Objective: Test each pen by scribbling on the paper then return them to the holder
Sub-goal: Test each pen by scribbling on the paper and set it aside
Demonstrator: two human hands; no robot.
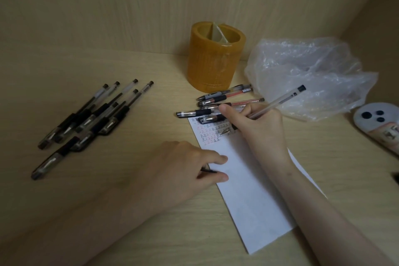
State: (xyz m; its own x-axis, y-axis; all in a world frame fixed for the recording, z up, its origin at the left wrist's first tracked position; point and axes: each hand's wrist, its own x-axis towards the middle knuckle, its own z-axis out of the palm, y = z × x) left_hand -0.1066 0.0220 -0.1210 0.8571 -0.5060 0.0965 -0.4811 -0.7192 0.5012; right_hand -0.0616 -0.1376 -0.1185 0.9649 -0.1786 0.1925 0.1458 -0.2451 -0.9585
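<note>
Two hands work: at six o'clock my left hand (190,170) lies half-curled, pinning the thin, floppy paper (248,190) and a dark cap, while my right hand (259,129) grips the light, rigid pen (278,100) low, holder (216,58) at twelve o'clock.

Two bare forearms enter from 6 o'clock. Left hand (185,170): no ring, watch or glove visible. Right hand (259,129): likewise unadorned, thumbnail short and unpainted. No sleeve visible on either arm up to the frame edge.
</note>
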